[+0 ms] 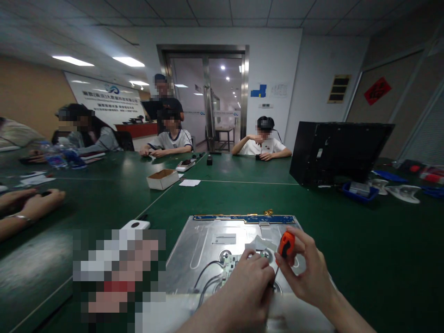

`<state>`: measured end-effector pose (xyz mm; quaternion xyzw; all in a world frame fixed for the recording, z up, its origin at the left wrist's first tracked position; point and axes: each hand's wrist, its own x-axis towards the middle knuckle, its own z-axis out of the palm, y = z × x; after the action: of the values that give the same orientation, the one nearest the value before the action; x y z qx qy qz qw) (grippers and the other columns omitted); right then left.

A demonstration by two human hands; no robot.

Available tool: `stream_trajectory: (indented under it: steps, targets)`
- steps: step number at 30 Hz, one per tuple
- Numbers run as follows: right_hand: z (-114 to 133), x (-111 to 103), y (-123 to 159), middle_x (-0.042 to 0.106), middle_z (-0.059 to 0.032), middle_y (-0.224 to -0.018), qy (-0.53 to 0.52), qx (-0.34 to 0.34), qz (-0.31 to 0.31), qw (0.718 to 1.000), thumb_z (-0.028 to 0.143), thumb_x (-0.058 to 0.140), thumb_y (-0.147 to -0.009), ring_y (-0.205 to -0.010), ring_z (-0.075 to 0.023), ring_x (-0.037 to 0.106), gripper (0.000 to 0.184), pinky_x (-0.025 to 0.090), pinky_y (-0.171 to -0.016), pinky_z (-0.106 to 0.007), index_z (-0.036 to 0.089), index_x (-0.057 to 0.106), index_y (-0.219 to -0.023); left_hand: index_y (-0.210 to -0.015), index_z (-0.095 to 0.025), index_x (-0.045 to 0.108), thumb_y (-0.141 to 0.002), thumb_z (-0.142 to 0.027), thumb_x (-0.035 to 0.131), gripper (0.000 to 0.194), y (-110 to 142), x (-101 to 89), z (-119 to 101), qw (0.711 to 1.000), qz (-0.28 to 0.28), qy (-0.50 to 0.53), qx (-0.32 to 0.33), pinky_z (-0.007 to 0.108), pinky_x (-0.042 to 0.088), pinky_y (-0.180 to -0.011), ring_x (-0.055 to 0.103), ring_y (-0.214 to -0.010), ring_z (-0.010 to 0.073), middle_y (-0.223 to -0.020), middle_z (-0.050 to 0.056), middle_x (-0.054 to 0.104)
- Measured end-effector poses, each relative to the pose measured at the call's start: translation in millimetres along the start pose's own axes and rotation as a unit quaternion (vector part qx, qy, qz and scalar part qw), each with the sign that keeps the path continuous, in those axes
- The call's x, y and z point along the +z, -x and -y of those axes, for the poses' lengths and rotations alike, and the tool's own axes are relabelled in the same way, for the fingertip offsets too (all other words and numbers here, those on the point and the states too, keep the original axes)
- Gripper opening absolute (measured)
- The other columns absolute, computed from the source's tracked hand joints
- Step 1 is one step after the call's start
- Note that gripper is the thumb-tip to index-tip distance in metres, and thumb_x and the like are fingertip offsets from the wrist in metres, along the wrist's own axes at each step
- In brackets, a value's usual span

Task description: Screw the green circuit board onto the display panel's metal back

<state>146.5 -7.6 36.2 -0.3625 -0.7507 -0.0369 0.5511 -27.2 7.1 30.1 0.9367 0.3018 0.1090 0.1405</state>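
A silver metal display panel [182, 270] lies on the green table in front of me, with a blue circuit strip [229, 218] along its far edge. In my right hand [310, 273] is an orange-and-black screwdriver [286, 244], pinched by the handle and tilted, its thin shaft pointing down at the panel. My left hand [249, 282] rests over a small pale circuit board [229, 266], its fingers curled close to the shaft. Whatever those fingers hold, if anything, is hidden, as is the screwdriver's tip. Dark cables [208, 270] run from the board's left side.
A black monitor-like casing [342, 152] stands at the right, near a blue tray [360, 193]. An open cardboard box [162, 180] sits left of centre. Another person's hands [41, 203] are at far left; several people are around the table. A blurred patch covers the near left.
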Motion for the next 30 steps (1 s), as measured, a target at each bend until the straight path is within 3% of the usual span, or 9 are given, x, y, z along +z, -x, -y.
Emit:
stream_trajectory:
  steps: [20, 30]
  targets:
    - [-2.1, 4.7, 8.4, 0.058, 0.0032, -0.072, 0.017, -0.003, 0.018, 1.0, 0.025, 0.053, -0.096, -0.047, -0.0105, 0.054, 0.045, 0.048, -0.044, -0.021, 0.022, 0.036, -0.138, -0.096, -0.021, 0.061, -0.079, -0.015, 0.059, 0.018, 0.1, -0.9, 0.3, 1.0, 0.01, 0.006, 0.002, 0.045, 0.035, -0.101, 0.059, -0.096, 0.0266, -0.101, 0.007, 0.065]
    - [-4.0, 7.8, 8.4, 0.06, 0.0041, -0.07, 0.028, -0.002, 0.008, 1.0, 0.035, 0.053, -0.098, -0.044, -0.0103, 0.055, 0.045, 0.048, -0.042, -0.022, 0.023, 0.036, -0.138, -0.092, -0.019, 0.06, -0.079, -0.014, 0.058, 0.014, 0.6, -1.4, -0.3, 1.0, 0.006, 0.011, 0.003, 0.046, 0.034, -0.102, 0.059, -0.099, 0.0263, -0.105, 0.008, 0.066]
